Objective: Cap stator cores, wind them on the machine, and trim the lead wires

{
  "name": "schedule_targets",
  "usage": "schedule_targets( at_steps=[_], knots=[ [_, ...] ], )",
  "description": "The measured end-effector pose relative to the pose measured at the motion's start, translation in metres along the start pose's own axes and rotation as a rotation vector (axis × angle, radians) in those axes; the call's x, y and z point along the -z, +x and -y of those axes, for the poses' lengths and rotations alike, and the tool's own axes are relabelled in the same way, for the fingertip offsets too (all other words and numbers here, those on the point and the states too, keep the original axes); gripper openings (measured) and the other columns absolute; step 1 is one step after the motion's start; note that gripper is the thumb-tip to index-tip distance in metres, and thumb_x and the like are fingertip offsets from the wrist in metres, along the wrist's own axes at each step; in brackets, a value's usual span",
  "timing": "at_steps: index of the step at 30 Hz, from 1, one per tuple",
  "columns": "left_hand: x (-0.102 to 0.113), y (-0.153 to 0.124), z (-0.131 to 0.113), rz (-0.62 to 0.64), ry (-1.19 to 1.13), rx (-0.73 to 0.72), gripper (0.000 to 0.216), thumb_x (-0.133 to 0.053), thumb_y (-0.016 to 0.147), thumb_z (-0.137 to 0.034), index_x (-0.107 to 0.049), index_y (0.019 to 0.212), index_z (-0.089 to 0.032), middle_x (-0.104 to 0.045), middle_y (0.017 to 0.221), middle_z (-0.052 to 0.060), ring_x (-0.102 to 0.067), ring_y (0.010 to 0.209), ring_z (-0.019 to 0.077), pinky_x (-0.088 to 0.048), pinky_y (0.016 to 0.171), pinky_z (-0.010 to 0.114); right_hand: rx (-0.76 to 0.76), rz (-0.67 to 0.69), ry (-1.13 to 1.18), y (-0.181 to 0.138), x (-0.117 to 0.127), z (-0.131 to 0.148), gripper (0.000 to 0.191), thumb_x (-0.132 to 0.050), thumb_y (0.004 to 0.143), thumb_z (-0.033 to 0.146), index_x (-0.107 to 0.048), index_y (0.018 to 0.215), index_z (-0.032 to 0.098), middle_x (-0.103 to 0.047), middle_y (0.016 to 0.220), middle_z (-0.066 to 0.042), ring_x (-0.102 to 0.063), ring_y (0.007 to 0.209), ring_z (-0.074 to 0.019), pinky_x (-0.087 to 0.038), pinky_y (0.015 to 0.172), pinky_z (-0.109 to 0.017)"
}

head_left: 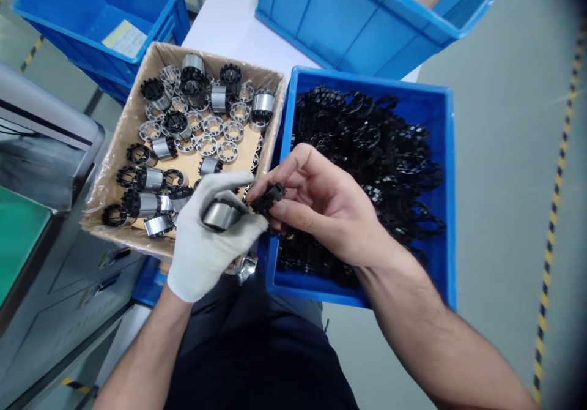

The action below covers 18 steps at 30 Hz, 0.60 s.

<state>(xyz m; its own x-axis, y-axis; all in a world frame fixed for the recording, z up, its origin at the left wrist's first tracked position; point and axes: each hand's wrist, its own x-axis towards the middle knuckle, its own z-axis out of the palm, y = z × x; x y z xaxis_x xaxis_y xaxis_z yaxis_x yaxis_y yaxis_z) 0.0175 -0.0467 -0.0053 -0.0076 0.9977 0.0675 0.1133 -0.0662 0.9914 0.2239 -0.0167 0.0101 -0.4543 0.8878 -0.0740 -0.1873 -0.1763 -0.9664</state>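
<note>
White cotton glove on the left hand, bare skin on the right hand, and that's pretty much the whole show from the head camera. The gloved fingers are curled shut around a short metal cylinder, held on its side just over the near edge of the cardboard box. The right hand pinches a black plastic ring between thumb and fingertips, right up against the end of the cylinder; looks like the two parts are touching, but the fingers hide the exact joint, so I can't tell if the ring is seated or only butted up.

The box on the left has a plastic liner and holds a mix: bare silver metal rings lying flat toward the middle, plus cylinders with black rings on their ends scattered around the edges, most on their sides. Just beside it on the right sits a blue bin heaped with loose black rings. Both hands hover over the gap where box and bin meet.

Further back there's another blue crate on the white table, and an open blue crate off to the far left with a slip of paper in it. Grey machine housing along the left side.
</note>
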Motion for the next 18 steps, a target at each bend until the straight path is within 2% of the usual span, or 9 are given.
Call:
schedule_targets(
  at_steps=[3,5,7,9,11,12,15,16,18],
  knots=[
    [-0.005,-0.003,-0.007,-0.065,0.107,-0.121,0.020,-0.088,0.088,-0.020,-0.077,0.104,-0.024,-0.085,0.101,-0.002,-0.081,0.087,0.0169,-0.070,0.085,0.030,-0.001,-0.026,0.029,0.002,-0.005,-0.004,0.033,-0.095,0.098,0.036,-0.068,0.110,0.022,-0.081,0.115,-0.005,-0.073,0.076,-0.0101,-0.060,0.062,-0.020],
    [-0.007,-0.004,-0.009,-0.113,0.167,-0.149,0.014,-0.082,0.090,-0.017,-0.074,0.097,-0.025,-0.084,0.095,-0.004,-0.081,0.086,0.0167,-0.069,0.086,0.030,0.033,-0.062,-0.018,0.002,-0.007,-0.005,0.020,-0.091,0.098,0.026,-0.077,0.112,0.021,-0.079,0.110,-0.003,-0.068,0.074,-0.0093,-0.058,0.063,-0.022],
    [-0.008,-0.005,-0.008,-0.125,0.197,-0.156,0.014,-0.080,0.089,-0.016,-0.071,0.094,-0.025,-0.082,0.092,-0.004,-0.079,0.084,0.0163,-0.068,0.085,0.030,0.086,-0.117,-0.140,0.001,-0.010,-0.005,0.021,-0.089,0.095,0.018,-0.084,0.115,0.021,-0.075,0.098,-0.001,-0.060,0.071,-0.0098,-0.054,0.062,-0.023],
    [-0.005,-0.005,-0.004,-0.102,0.203,-0.151,0.015,-0.081,0.088,-0.017,-0.069,0.094,-0.026,-0.081,0.092,-0.004,-0.077,0.084,0.0165,-0.067,0.084,0.030,0.140,-0.191,-0.265,-0.001,-0.011,-0.005,0.021,-0.092,0.093,0.019,-0.089,0.113,0.021,-0.073,0.089,-0.001,-0.053,0.069,-0.0107,-0.047,0.058,-0.025],
    [-0.001,-0.005,0.001,-0.049,0.152,-0.114,0.017,-0.086,0.091,-0.024,-0.072,0.101,-0.026,-0.079,0.096,-0.002,-0.076,0.088,0.0186,-0.067,0.086,0.032,0.184,-0.247,-0.328,-0.002,-0.012,-0.004,0.016,-0.095,0.092,0.023,-0.091,0.107,0.021,-0.076,0.090,-0.003,-0.049,0.067,-0.0105,-0.042,0.055,-0.026],
    [0.001,-0.005,0.004,-0.029,0.090,-0.075,0.018,-0.086,0.096,-0.033,-0.074,0.109,-0.027,-0.080,0.102,0.000,-0.077,0.095,0.0209,-0.068,0.091,0.035,0.194,-0.262,-0.334,-0.002,-0.013,-0.004,0.014,-0.095,0.092,0.025,-0.092,0.105,0.021,-0.079,0.093,-0.004,-0.049,0.066,-0.0103,-0.041,0.054,-0.026],
    [0.008,-0.003,0.013,-0.009,-0.121,0.076,0.038,-0.060,0.116,-0.061,-0.075,0.138,-0.033,-0.078,0.132,0.006,-0.076,0.129,0.0286,-0.066,0.115,0.047,0.212,-0.269,-0.348,-0.003,-0.012,-0.003,0.013,-0.093,0.094,0.024,-0.095,0.107,0.024,-0.085,0.103,-0.006,-0.062,0.074,-0.0135,-0.048,0.058,-0.027],
    [0.009,-0.002,0.016,-0.005,-0.150,0.101,0.042,-0.054,0.119,-0.063,-0.074,0.141,-0.034,-0.077,0.140,0.006,-0.073,0.138,0.0296,-0.063,0.121,0.049,0.218,-0.265,-0.359,-0.003,-0.012,-0.003,0.014,-0.093,0.095,0.023,-0.096,0.108,0.025,-0.086,0.105,-0.006,-0.067,0.080,-0.0158,-0.052,0.061,-0.028],
    [0.009,-0.001,0.022,0.029,-0.146,0.095,0.040,-0.062,0.116,-0.065,-0.076,0.137,-0.034,-0.077,0.140,0.005,-0.073,0.139,0.0296,-0.062,0.122,0.048,0.214,-0.266,-0.378,-0.002,-0.012,-0.003,0.016,-0.091,0.096,0.022,-0.096,0.110,0.026,-0.085,0.103,-0.006,-0.071,0.088,-0.0186,-0.054,0.064,-0.029]
  ],
)
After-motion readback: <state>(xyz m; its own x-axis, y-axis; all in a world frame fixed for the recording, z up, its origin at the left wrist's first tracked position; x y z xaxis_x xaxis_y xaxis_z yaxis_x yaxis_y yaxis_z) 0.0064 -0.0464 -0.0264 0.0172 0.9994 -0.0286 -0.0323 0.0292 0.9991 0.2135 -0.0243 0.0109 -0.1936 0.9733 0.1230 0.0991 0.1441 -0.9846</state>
